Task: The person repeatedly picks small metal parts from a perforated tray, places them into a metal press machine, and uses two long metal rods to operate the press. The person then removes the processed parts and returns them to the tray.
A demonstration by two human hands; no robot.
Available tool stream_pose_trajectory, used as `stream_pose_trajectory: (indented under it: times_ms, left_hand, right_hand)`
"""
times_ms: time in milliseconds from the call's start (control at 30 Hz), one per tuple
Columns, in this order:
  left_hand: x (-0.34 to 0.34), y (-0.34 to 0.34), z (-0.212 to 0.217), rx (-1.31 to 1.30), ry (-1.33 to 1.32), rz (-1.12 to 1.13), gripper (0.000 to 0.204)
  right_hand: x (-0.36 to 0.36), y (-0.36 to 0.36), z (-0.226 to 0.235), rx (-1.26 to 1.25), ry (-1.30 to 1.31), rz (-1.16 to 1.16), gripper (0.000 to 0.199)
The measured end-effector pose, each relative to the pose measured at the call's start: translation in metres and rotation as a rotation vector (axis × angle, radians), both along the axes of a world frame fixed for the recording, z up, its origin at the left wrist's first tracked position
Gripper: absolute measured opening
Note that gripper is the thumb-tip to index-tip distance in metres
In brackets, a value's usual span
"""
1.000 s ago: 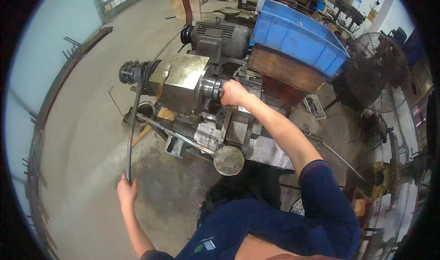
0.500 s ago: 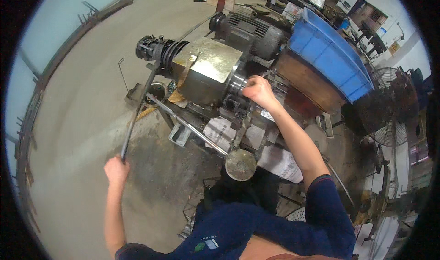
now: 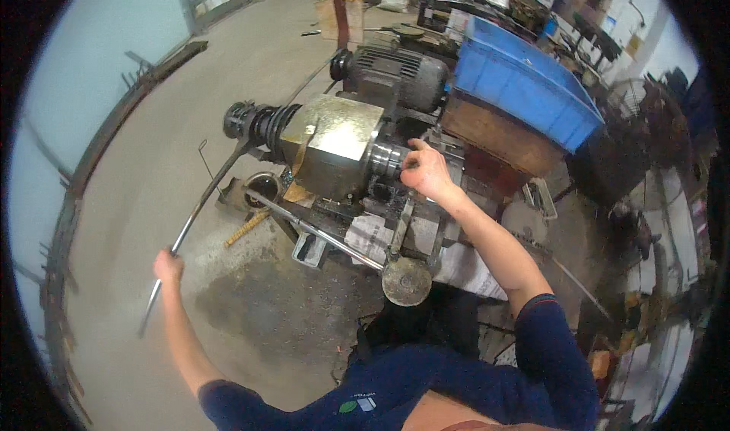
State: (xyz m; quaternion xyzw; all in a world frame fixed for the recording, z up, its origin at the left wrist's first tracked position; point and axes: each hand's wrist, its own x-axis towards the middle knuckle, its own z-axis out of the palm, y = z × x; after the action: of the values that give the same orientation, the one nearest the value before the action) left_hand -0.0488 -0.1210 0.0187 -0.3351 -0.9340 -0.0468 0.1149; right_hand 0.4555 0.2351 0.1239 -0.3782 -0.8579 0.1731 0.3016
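Note:
My left hand [image 3: 168, 267] is wrapped round a long metal lever [image 3: 199, 209] on the left, and the lever's free end sticks out below my fist. Its upper end meets the dark ringed collar [image 3: 266, 124] on the left side of a machine head with a shiny box-shaped housing [image 3: 334, 128]. At the opposite side of that housing, my right hand [image 3: 427, 174] is at the end of the bright round spindle [image 3: 388, 160]. The right index finger points up and the other fingers are curled in; what they grip is hidden.
A dark electric motor [image 3: 399, 74] sits behind the housing. Beyond it on the right, a large blue bin [image 3: 525, 81] rests on a wooden box [image 3: 494, 131]. A shiny bar [image 3: 323, 236] slants toward a round metal disc [image 3: 406, 282] in front of me. A small tray [image 3: 309, 250] is below.
The lever has swung outward to the left with my left hand, and its end now shows below the fist. My right index finger has lifted from the spindle. The whole view has shifted slightly.

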Motion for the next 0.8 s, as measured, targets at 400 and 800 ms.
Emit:
stream_pose_trajectory:
  times_ms: [400,800]
  left_hand:
    - [0.219,0.159,-0.167,-0.327,-0.322,-0.477,0.041]
    - [0.183,0.163,-0.097,-0.225,-0.442,-0.412,0.037]
  right_hand:
    - [0.278,-0.092,-0.003,-0.158,-0.015,-0.41,0.023]
    - [0.528,-0.112,-0.107,-0.276,-0.714,-1.069,0.041]
